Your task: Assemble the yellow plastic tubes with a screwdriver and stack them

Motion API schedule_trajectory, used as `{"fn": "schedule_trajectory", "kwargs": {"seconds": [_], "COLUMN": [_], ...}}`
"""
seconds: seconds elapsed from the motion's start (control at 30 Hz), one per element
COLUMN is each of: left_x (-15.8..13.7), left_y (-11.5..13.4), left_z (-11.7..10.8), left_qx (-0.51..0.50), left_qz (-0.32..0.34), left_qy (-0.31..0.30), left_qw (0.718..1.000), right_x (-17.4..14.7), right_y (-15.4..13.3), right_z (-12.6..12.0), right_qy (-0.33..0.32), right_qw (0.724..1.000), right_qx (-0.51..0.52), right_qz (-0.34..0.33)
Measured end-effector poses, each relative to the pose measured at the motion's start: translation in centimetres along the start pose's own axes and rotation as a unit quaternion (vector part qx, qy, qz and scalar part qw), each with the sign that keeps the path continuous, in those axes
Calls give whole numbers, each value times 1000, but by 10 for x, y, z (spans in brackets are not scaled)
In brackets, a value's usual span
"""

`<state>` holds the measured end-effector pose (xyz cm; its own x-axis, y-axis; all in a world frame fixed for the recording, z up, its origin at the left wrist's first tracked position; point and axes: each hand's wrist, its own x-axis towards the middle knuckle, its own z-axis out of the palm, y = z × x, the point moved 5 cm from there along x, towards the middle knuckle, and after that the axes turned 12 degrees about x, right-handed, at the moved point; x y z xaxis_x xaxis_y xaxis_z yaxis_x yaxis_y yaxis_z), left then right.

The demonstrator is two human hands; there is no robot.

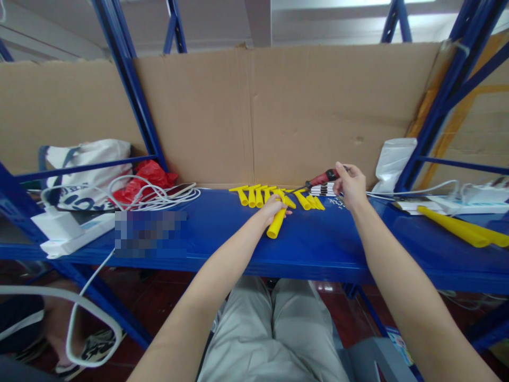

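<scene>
My left hand (272,208) is closed around a yellow T-shaped plastic piece (277,226), whose round hollow end points toward me. In my right hand (350,185) is a screwdriver (320,179) with a red and black handle, gripped near its back end. Its thin shaft slants down to the left and reaches the yellow piece by my left hand; the exact contact of the tip is too small to see. Behind my left hand stands a row of several similar yellow T-shaped pieces (252,197). Smaller yellow parts (316,203) lie to the right of the row.
Small metal bits (337,202) lie on the blue shelf (318,244) near my right hand. Long yellow tubes (457,227) rest at the right. White cables (167,197), a power strip (79,239) and a red bag (145,180) sit at the left. Cardboard (298,116) stands behind.
</scene>
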<state>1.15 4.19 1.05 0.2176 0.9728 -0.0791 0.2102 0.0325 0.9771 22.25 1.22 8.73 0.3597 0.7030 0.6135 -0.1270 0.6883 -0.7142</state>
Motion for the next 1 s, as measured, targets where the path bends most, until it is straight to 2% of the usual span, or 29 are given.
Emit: {"fn": "schedule_trajectory", "kwargs": {"seconds": [0.13,0.23,0.43,0.57,0.73,0.87,1.0], "left_x": [1,2,3,3,1,0,-1], "left_y": [0,-1,-1,-1,0,1,2], "left_z": [-1,-1,-1,0,0,1,1], "left_qx": [4,7,-4,-4,-6,2,10], "left_qz": [-2,-8,-7,-5,-5,-1,6], "left_qy": [-1,-3,-3,-4,-5,-11,-14], "left_qw": [1000,1000,1000,1000,1000,1000,1000], "right_x": [-1,-1,1,4,8,1,-7], "right_y": [2,3,-1,2,3,-7,-12], "right_z": [3,5,1,-1,-6,-4,-2], "right_qy": [-36,-55,-24,-16,26,14,2], "right_qw": [997,995,999,1000,991,961,937], "right_qx": [39,53,31,9,-93,-231,-305], "right_qz": [56,71,-2,-18,-90,-154,-174]}}
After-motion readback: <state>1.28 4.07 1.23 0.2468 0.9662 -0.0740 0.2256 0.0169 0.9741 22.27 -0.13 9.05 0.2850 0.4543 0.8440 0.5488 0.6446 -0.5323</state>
